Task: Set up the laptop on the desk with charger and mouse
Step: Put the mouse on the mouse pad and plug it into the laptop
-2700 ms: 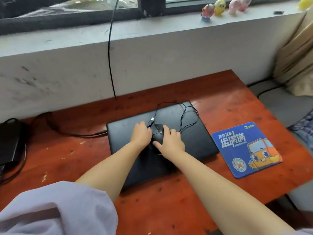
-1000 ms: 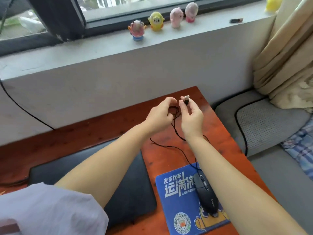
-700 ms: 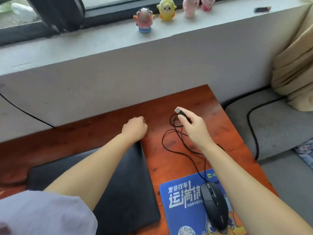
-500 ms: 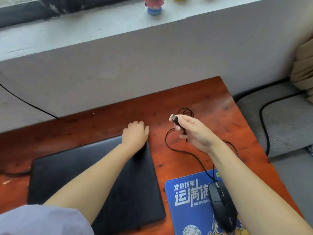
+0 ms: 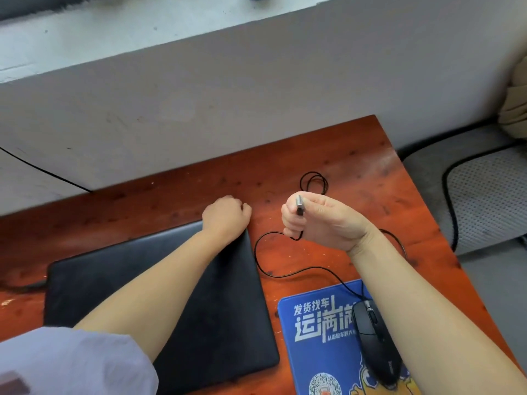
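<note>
Right hand (image 5: 322,220) is curled shut, pinching the USB plug (image 5: 299,205) of the mouse cable between thumb and fingers, lifted above the far right part of the surface (image 5: 356,155). Left hand (image 5: 226,216) rests loosely curled, gripping nothing that can be seen, on the far right corner of the closed black laptop (image 5: 159,280), which lies along the left and middle of the surface. Near the front right corner sits a blue mouse pad (image 5: 316,337), and the black mouse (image 5: 376,340) rests on its right part, partly hidden by the right forearm. The thin black cable (image 5: 273,273) loops across the wood between laptop and pad, with a small coil beyond the right hand.

Judging by the layout, plugging in comes next, and the slack could snag on the laptop's corner or drag the mouse off the pad if pulled taut. The port is not visible, so a plug offered upside down or at an angle might jam.

The pad carries large white Chinese characters, "发货找车" above "运满满", the last one partly covered, with a QR code at its front edge. Smaller print below is unreadable.
</note>
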{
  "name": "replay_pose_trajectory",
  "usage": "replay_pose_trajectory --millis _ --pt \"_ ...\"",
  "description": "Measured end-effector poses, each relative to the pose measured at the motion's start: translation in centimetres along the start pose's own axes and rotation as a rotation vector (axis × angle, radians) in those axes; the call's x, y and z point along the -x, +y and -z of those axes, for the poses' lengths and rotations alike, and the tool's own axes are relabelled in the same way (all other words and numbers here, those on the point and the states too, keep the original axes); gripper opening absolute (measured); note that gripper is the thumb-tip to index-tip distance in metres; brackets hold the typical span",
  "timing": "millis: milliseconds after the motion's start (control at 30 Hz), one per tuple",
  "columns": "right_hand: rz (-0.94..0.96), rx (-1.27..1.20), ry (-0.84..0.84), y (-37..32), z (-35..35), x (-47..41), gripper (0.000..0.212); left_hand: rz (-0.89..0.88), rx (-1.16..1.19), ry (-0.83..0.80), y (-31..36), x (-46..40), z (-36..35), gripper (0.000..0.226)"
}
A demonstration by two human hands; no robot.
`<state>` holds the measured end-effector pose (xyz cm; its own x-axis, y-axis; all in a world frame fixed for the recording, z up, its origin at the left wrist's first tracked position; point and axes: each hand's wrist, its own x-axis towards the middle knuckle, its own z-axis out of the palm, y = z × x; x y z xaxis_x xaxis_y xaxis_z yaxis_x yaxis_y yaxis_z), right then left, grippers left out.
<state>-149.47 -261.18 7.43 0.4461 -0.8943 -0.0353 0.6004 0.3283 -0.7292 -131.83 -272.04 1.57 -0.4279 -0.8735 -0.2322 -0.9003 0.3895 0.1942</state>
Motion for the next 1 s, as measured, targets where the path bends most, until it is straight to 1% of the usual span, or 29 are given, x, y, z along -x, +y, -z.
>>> replay_pose_trajectory --millis 67,133,167,200,233,333,467,567,767,933,1000 --pt "-0.144 0.17 0.178 0.2 0.6 0.2 0.022 0.025 0.015 -0.044 0.0 0.1 0.6 0.035" --pt "-0.287 0.524 0.354 0.6 0.9 0.2 0.025 0.039 0.038 -0.09 0.0 0.2 1.2 0.033" --pt "-0.334 0.7 0.414 0.9 0.9 0.0 0.027 0.041 0.058 -0.099 0.0 0.4 1.5 0.033" --pt "-0.355 0.811 0.442 1.2 0.7 -0.2 0.03 0.042 0.082 -0.089 0.0 0.6 1.9 0.033" --pt "-0.362 0.86 0.447 1.5 0.5 -0.5 0.03 0.039 0.107 -0.058 0.0 0.9 2.2 0.033" --pt "-0.375 0.88 0.428 1.9 -0.6 -1.3 0.027 0.02 0.18 0.066 -0.4 1.6 3.4 0.033" --pt "-0.317 0.885 0.438 2.1 -1.6 -2.5 0.022 -0.011 0.229 0.141 -0.8 2.3 5.5 0.032" --pt "-0.309 0.913 0.435 2.4 -2.4 -3.3 0.02 -0.022 0.259 0.161 -1.0 2.7 6.4 0.032" --pt "-0.299 0.915 0.411 1.6 -3.3 -3.6 0.024 -0.028 0.27 0.175 -0.9 3.0 6.8 0.029" --pt "-0.342 1.018 0.41 0.8 -4.1 -3.8 0.025 -0.035 0.273 0.183 -0.8 3.2 6.8 0.034" --pt "-0.383 1.117 0.398 0.1 -4.6 -4.2 0.026 -0.035 0.272 0.192 -0.8 3.2 6.9 0.034"
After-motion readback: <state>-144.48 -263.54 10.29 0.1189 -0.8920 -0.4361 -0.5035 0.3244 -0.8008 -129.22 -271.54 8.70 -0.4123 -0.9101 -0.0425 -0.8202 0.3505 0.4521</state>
